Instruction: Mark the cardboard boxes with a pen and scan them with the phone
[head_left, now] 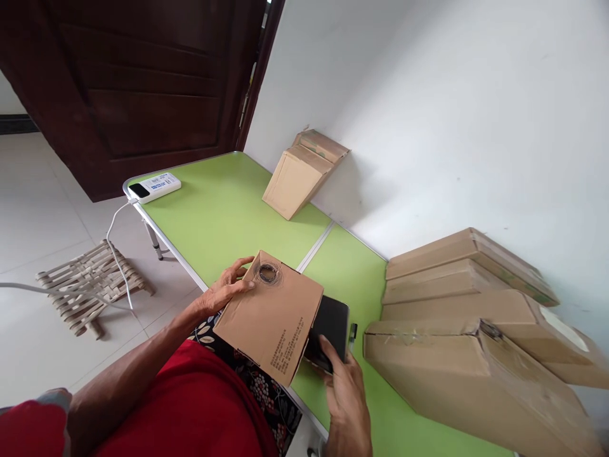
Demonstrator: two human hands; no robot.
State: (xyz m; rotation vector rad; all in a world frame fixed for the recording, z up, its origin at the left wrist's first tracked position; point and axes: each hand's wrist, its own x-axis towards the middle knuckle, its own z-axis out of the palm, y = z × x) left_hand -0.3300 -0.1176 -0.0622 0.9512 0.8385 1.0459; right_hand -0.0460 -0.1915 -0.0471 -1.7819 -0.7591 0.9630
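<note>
A brown cardboard box [271,317] with small printed text and a dark scribbled ring is tilted over the table's front edge. My left hand [228,289] grips its left upper corner, thumb on the top face. At the box's right side a flat black object [335,324] with a pale rim sticks partly out; its far part is hidden by the box. My right hand [345,384] holds that object, thumb on its upper face and fingers out of sight below. Just right of it a marker pen [353,334] with a black cap lies on the green table [214,209].
Several cardboard boxes [428,368] lean together at the right by the wall. Another box [304,174] stands tilted at the back against the wall. A white device [157,186] with a cable sits at the far left corner. A woven stool [95,285] stands on the floor.
</note>
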